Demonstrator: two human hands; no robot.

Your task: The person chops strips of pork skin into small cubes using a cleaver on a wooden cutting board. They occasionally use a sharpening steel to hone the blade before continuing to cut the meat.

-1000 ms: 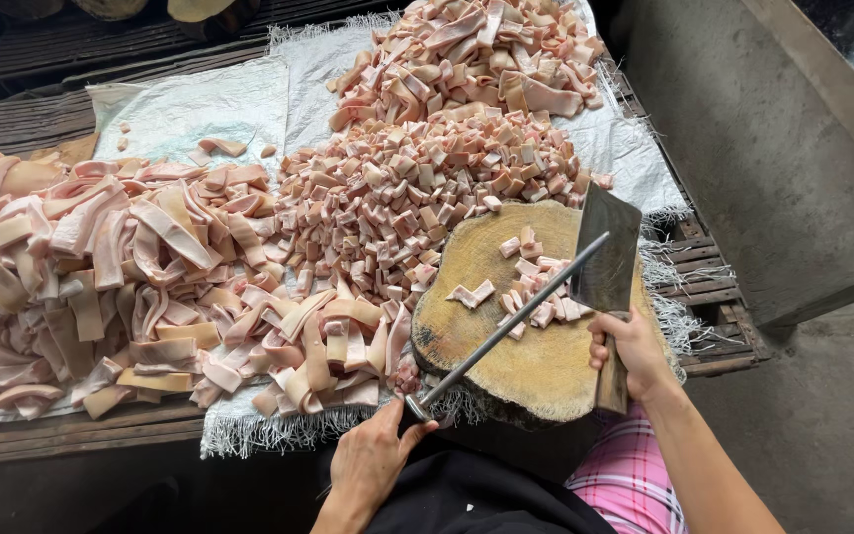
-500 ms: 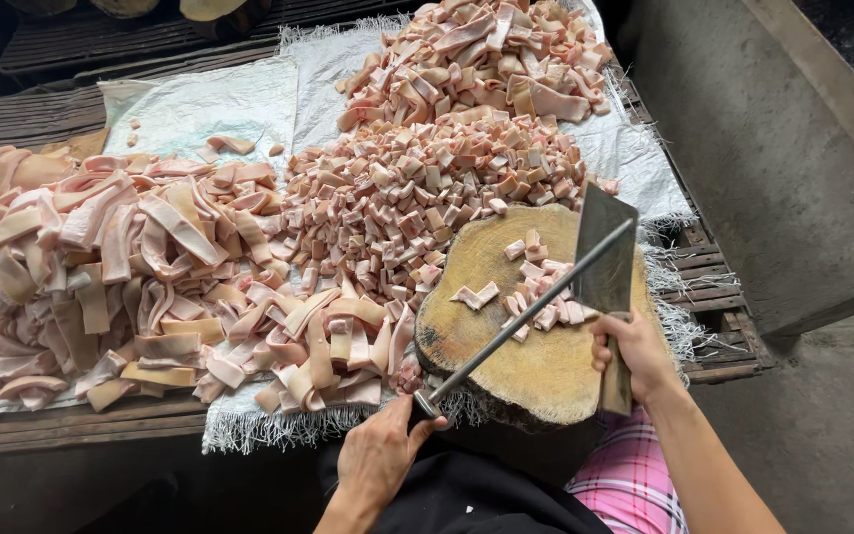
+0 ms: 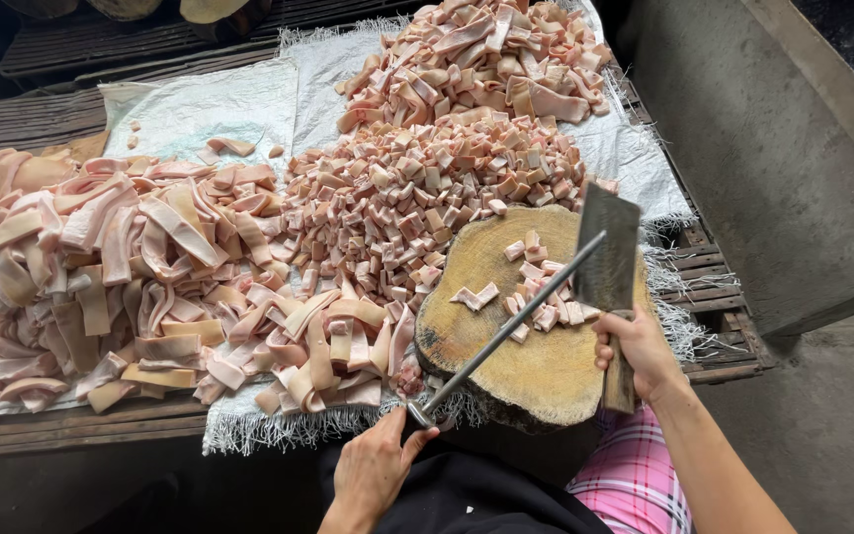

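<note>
A: Right hand?

B: Fist wrapped around the wooden handle of the cleaver, at the near-right edge of the round wood chopping block. Blade stands up from the hand, long axis running near-to-far, tip end pointing far.

A: Left hand?

B: Fingers curled around the near end of the sharpening steel, just past the near edge of the block. The rod runs diagonally, near-left to far-right, tip pointing far-right and lying against the cleaver's flat left face.

A: On the block?

B: A few small cut pork skin pieces, under the rod and blade.

A: Around it?

B: Pile of small diced pieces just far-left of the block, long pork skin strips well left, all on white woven sacking over a slatted wooden bench.
</note>
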